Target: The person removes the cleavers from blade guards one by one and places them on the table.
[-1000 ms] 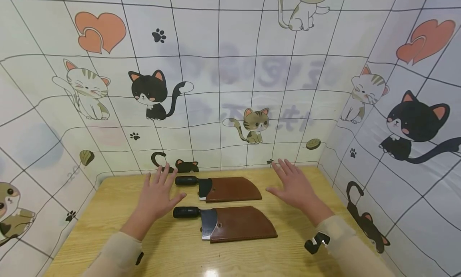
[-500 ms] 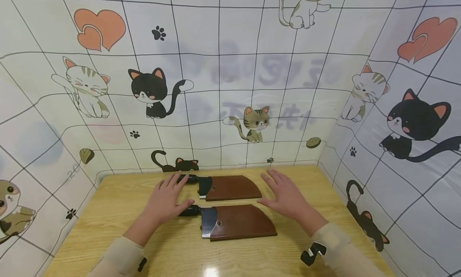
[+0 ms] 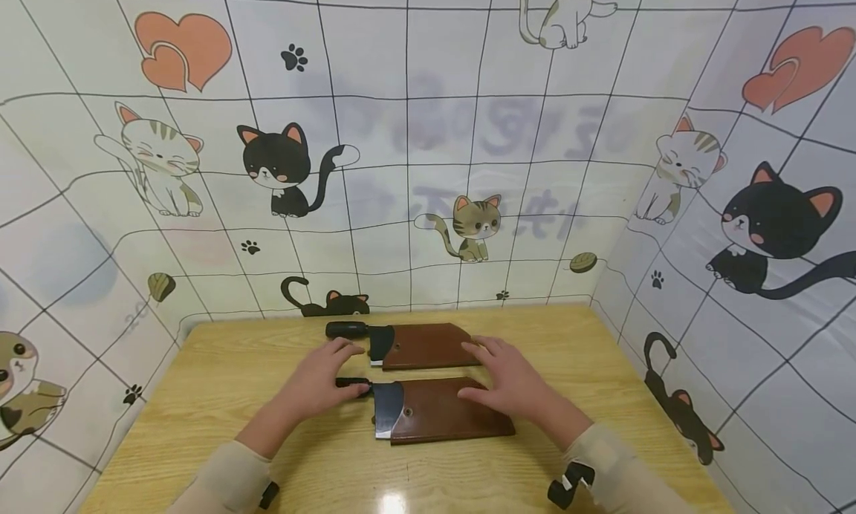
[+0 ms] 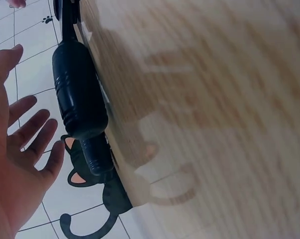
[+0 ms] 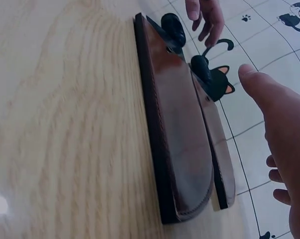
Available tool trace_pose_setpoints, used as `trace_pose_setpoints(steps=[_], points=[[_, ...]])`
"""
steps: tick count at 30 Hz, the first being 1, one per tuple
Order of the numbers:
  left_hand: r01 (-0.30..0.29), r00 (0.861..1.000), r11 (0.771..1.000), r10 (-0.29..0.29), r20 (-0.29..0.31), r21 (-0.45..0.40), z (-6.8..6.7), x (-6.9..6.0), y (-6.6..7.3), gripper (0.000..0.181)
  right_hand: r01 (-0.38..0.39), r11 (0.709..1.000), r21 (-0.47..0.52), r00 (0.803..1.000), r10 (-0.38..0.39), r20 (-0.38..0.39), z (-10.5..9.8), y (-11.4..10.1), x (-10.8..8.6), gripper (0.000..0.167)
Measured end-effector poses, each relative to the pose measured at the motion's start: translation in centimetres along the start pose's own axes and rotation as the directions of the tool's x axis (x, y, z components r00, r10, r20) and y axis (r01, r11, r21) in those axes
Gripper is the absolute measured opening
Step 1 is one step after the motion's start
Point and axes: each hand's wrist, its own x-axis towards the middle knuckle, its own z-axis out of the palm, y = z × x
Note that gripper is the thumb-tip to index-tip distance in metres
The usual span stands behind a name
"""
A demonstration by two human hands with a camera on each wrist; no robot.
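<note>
Two cleavers in brown leather sheaths lie on the wooden table, handles to the left. The front cleaver (image 3: 444, 411) is nearer me; the back cleaver (image 3: 424, 347) lies behind it. My left hand (image 3: 316, 380) hovers over the front cleaver's black handle and partly hides it. In the left wrist view its fingers stay apart from the black handle (image 4: 79, 92), loosely bent. My right hand (image 3: 511, 382) is above the sheathed right ends, fingers spread and holding nothing. A gap separates it from the front sheath (image 5: 182, 134) in the right wrist view.
The pale wooden table (image 3: 200, 395) ends at a white cloth wall (image 3: 408, 150) with printed cats and grid lines. Further cloth walls close in the left and right sides. Both sleeves carry black wrist straps, the right strap (image 3: 570, 484) showing more.
Both hands have moved inward and lower, the left toward the front handle, the right over the sheath ends. The cleavers have stayed in place on the table.
</note>
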Motion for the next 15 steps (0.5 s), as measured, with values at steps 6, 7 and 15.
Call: trace_pose_setpoints(steps=[6,7,15], points=[[-0.011,0.998,0.994,0.017,0.058,-0.111,0.7,0.0,-0.2,0.054,-0.020,0.996,0.086,0.997,0.014,0.073,0.8,-1.5,0.0,0.092],[-0.007,0.998,0.991,0.016,0.066,-0.133,0.7,0.0,-0.2,0.052,-0.021,0.996,0.092,0.997,0.013,0.082,1.0,-1.8,0.1,0.092],[-0.006,0.994,0.978,0.029,0.105,-0.209,1.5,0.2,-0.1,0.046,0.022,0.995,0.094,0.991,-0.034,0.128,2.2,-3.4,0.6,0.095]])
